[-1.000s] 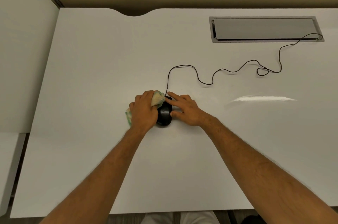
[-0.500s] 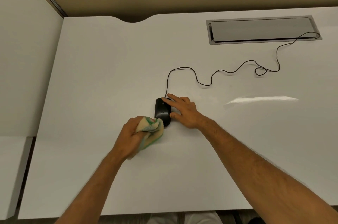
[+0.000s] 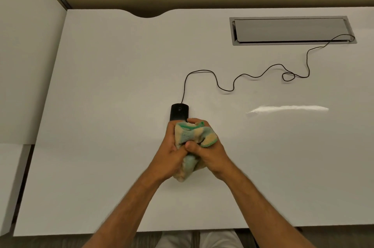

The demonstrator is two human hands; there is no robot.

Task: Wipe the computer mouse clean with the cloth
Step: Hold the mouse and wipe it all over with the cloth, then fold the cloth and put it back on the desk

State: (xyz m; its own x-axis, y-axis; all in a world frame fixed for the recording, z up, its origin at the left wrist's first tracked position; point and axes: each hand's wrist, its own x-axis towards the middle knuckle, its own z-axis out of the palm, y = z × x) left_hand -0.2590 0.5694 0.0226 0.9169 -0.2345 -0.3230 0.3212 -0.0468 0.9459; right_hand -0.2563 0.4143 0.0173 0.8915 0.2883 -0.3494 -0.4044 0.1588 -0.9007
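Note:
A black wired computer mouse (image 3: pixel 179 112) lies on the white desk (image 3: pixel 105 89), its near end hidden behind my fingers. Just in front of it I hold a bunched tan and green cloth (image 3: pixel 193 136) between both hands. My left hand (image 3: pixel 167 153) grips the cloth's left side and my right hand (image 3: pixel 208 153) grips its right side, thumbs pressed together at the middle. Neither hand rests on the mouse. The cloth's lower end hangs down to the desk.
The mouse's black cable (image 3: pixel 251 75) snakes right across the desk into a grey cable hatch (image 3: pixel 291 31) at the back right. A white partition (image 3: pixel 26 65) stands along the left. The desk's front edge runs just above my legs.
My right hand has left the mouse and joined my left hand on the cloth. Both hands pulled back toward me; the mouse now sits uncovered.

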